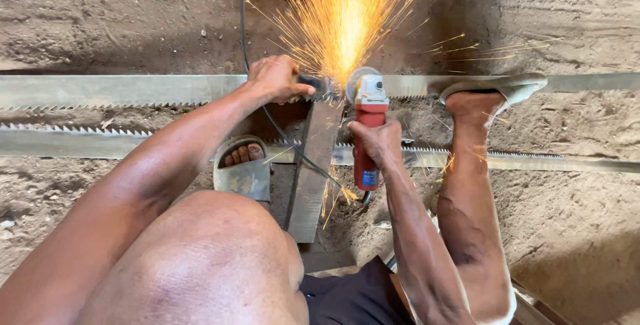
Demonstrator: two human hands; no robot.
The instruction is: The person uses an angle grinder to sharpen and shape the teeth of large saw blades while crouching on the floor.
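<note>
**Grinder biting into the far saw blade**

The right hand (379,142) is wrapped around the red angle grinder (367,135), fingers pressed tight about its body, whose long axis points away from the person. The left hand (277,78) clamps the side handle (312,85), fingers curled shut on it. The disc (357,82) lies just beyond both hands, meeting the far saw blade (133,90), a long toothed band running left to right across the dirt floor (100,18); sparks (343,12) fan away. A nearer saw blade (507,160) lies parallel, and a short steel strip (312,178) crosses between them. The sandalled right foot (483,98) presses the far blade; the left foot (243,165) rests by the strip.
</note>
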